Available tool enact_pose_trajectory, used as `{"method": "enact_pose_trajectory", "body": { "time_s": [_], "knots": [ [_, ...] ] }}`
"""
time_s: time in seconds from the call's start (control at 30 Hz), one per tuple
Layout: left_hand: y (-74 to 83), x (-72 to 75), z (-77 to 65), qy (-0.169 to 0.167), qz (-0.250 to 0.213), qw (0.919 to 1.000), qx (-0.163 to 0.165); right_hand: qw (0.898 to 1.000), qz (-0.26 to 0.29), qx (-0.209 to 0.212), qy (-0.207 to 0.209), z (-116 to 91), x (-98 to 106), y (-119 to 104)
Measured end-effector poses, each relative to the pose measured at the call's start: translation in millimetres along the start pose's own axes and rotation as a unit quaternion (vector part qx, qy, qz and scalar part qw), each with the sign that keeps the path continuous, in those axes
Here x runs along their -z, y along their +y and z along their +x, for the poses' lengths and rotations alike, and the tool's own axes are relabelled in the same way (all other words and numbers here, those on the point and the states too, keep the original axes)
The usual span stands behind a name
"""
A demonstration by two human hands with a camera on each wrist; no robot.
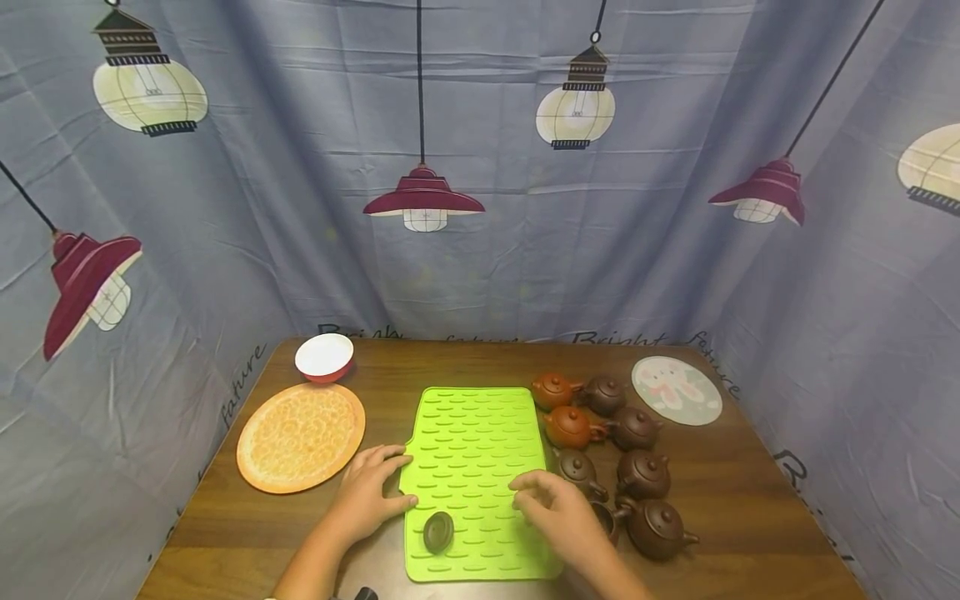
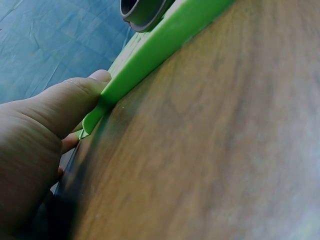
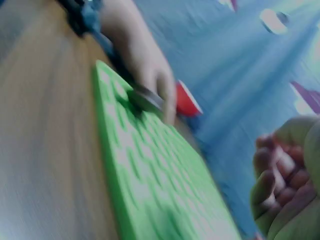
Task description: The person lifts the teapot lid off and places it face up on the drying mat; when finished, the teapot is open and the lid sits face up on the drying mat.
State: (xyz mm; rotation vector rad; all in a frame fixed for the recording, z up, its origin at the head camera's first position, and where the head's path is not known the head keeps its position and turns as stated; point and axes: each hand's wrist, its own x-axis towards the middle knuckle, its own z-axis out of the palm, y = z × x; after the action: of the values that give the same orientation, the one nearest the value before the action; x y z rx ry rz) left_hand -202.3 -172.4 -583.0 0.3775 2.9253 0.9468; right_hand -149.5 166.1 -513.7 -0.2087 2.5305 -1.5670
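A dark brown teapot lid (image 1: 438,532) lies on the light green mat (image 1: 480,450), near its front left corner. My left hand (image 1: 367,492) rests at the mat's left edge. Its thumb (image 2: 85,90) touches that edge in the left wrist view, and the fingers are partly hidden. Over the right part of the mat is my right hand (image 1: 558,512), its fingers loosely bent with nothing between them. Just beyond its wrist stands a dark teapot (image 1: 604,521) with no lid on top, partly covered by the forearm.
Right of the mat stand several lidded teapots, orange-brown (image 1: 570,427) and dark brown (image 1: 660,529). A pale oval mat (image 1: 677,390) lies at the back right. On the left are a round orange patterned mat (image 1: 300,437) and a red bowl (image 1: 325,357) with a white inside.
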Motion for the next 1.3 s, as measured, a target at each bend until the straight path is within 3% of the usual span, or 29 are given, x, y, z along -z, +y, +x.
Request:
{"method": "enact_pose_trajectory", "body": {
  "time_s": [0.13,0.33,0.5,0.6,0.83,1.1,1.3],
  "knots": [
    [1.1,0.5,-0.8,0.005,-0.002,1.0,0.003,0.998,-0.02,-0.008,0.061,-17,32,2],
    [1.5,0.1,0.1,0.005,0.005,1.0,0.001,0.986,-0.1,0.008,0.131,-38,70,16],
    [1.0,-0.7,0.7,0.003,0.003,1.0,0.001,0.961,-0.197,0.034,0.192,-51,92,33],
    [0.3,-1.4,0.9,0.002,0.005,1.0,0.002,0.946,-0.242,0.018,0.214,-57,104,44],
    [0.1,-0.4,0.2,0.005,0.004,1.0,0.002,0.94,-0.282,-0.056,0.186,-65,124,58],
    [1.3,-0.1,-0.8,0.001,0.003,1.0,0.0,0.94,-0.288,-0.098,0.157,-68,131,73],
    [2.8,1.2,-0.7,0.001,0.004,1.0,0.002,0.937,-0.293,-0.104,0.157,-72,135,77]
  ]
}}
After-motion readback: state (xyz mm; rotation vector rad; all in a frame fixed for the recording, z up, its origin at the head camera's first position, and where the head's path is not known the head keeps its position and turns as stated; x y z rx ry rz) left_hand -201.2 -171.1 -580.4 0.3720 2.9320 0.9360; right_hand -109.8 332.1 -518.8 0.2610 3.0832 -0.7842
